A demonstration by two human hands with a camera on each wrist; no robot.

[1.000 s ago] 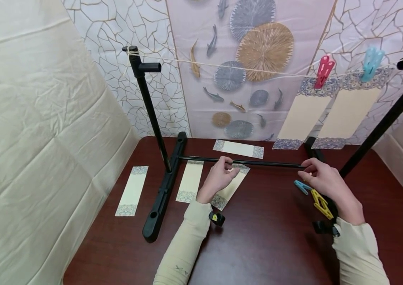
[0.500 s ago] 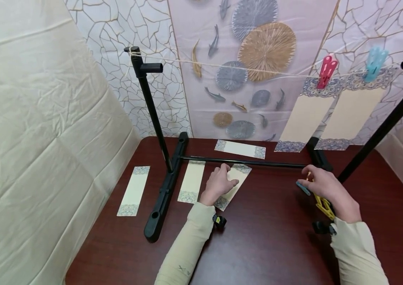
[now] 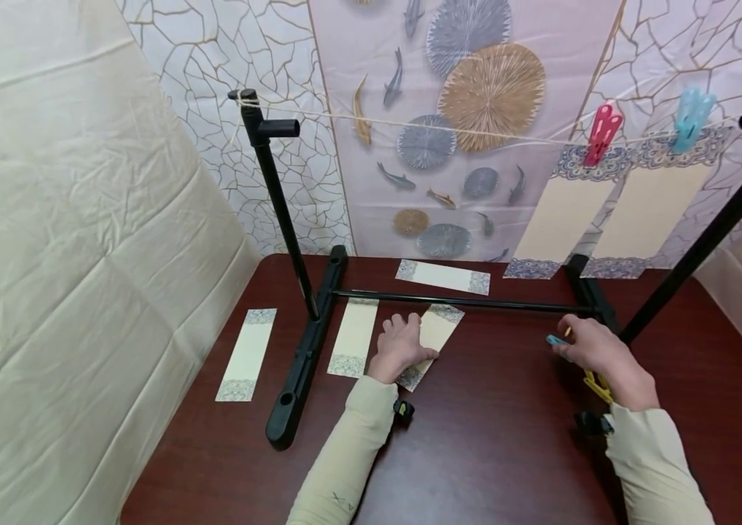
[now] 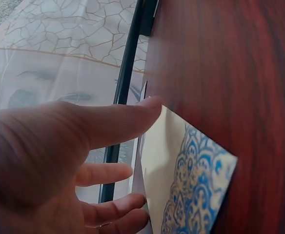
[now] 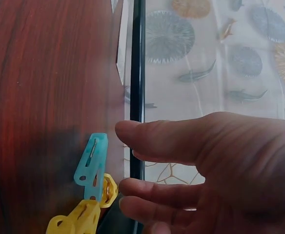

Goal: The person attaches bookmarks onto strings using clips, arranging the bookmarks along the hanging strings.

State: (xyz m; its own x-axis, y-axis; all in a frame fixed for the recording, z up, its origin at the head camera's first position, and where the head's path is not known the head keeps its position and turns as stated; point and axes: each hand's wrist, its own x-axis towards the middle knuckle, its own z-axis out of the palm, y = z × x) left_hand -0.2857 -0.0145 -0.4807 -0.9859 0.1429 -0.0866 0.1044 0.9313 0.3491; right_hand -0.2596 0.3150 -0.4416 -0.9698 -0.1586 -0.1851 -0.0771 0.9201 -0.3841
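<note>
My left hand (image 3: 400, 348) hovers over a slanted card strip (image 3: 442, 327) with patterned ends, lying on the dark red table. In the left wrist view its thumb (image 4: 128, 117) overlaps the card's edge while the fingers stay spread; no grip on the card shows. My right hand (image 3: 597, 351) is beside several clothespins, thumb and fingers apart. A light blue clothespin (image 5: 88, 168) and a yellow clothespin (image 5: 86, 214) lie there, plus another yellow clothespin (image 5: 108, 192) partly behind the blue one. The right wrist view shows nothing between thumb and fingers.
A black stand (image 3: 308, 350) with a crossbar (image 3: 502, 301) spans the table. On its cord (image 3: 410, 122), a red clothespin (image 3: 603, 135) and a blue clothespin (image 3: 692, 120) hold two hanging cards (image 3: 564, 219). Other cards lie left (image 3: 248, 354), beside the left hand (image 3: 353, 335) and behind the bar (image 3: 443, 275).
My left hand has lowered from near the crossbar toward the slanted card, its fingers spreading. My right hand has moved slightly down, covering more of the clothespins in the head view.
</note>
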